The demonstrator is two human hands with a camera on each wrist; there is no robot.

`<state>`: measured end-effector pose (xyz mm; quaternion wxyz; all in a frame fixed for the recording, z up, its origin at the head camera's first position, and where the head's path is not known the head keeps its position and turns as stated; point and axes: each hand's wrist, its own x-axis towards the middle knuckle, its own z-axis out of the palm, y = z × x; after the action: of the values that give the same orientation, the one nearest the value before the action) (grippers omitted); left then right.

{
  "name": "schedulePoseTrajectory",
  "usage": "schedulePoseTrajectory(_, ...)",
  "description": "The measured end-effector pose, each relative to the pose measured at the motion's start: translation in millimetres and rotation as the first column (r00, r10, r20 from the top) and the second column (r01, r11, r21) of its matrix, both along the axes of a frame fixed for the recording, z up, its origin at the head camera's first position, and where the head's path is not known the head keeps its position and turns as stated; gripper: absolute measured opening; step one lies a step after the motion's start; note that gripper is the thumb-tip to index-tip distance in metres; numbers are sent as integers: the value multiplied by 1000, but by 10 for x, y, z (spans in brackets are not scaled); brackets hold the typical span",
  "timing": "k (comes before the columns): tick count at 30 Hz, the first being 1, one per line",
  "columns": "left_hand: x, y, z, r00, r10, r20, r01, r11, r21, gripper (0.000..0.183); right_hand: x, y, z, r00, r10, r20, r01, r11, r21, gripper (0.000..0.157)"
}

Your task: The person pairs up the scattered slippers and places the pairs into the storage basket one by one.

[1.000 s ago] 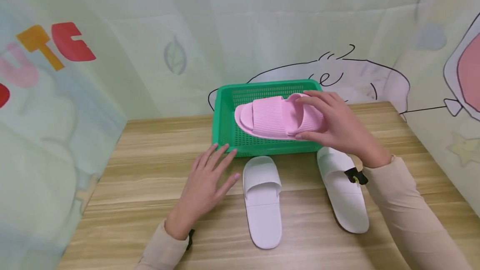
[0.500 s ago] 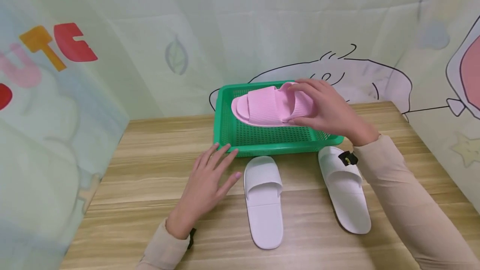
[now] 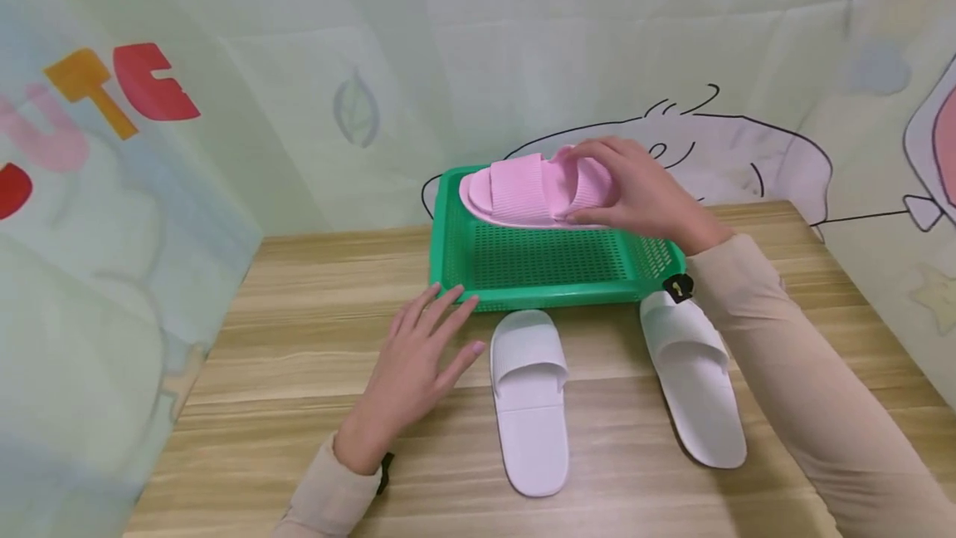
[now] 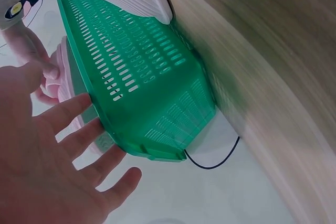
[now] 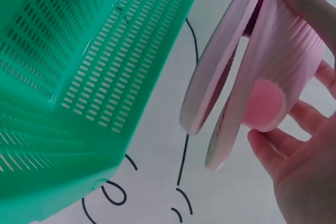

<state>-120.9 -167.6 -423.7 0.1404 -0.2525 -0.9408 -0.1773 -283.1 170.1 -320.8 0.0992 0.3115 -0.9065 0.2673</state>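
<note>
My right hand grips a pair of pink slippers by the right-hand end, thumb on the near side and fingers over the far side. In the right wrist view the two pink soles lie face to face with a narrow gap. The pair is held level above the back of a green plastic basket, raised over its rim. Spread and nearly straight, the fingers of my left hand reach the basket's front left corner. From the left wrist, those fingertips overlap the green rim.
Two white slippers lie on the wooden table in front of the basket: one near the middle, the other angled at the right, below my right sleeve. A printed cloth hangs close behind the basket.
My right hand has moved up and back with the pink slippers, slightly to the left, from over the basket's middle to its far edge. The left hand stays at the front corner.
</note>
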Motion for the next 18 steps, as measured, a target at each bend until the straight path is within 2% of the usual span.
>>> schedulePoseTrajectory(8,35,-11,20,1000,2,-7,-2,1000,7,60,-171,-22,-1,1000,14,16,-14,1000,-8,76)
schedulePoseTrajectory(18,75,51,94,1000,-12,5,12,1000,5,58,-334,-1,-56,991,-15,136,8,999,49,73)
